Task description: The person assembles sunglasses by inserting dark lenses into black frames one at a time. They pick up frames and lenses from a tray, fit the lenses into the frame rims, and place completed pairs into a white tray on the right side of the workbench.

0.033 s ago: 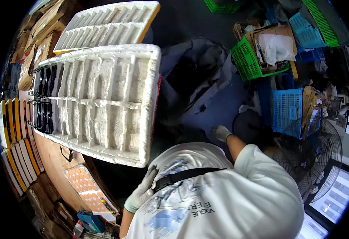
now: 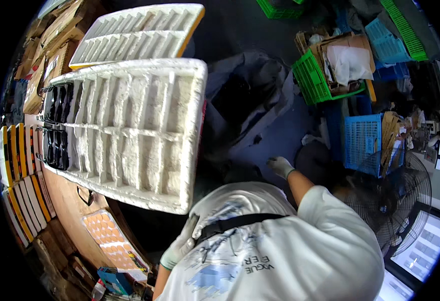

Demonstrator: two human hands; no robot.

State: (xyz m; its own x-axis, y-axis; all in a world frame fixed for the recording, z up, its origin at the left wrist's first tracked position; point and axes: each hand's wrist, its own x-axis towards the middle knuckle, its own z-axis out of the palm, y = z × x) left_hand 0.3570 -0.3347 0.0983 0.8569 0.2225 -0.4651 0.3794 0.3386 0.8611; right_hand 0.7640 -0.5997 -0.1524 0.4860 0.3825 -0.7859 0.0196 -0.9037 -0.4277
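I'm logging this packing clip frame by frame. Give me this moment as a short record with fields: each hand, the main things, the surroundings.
left hand: gloved, at the near edge of the foam tray; whether it grips cannot be told
right hand: gloved, reaching down toward the dark floor, holding nothing visible
foam tray: white, ribbed compartments, mostly empty; black parts in its left end
second tray: white, beyond the first
bins: green basket, blue crate
fan: at right
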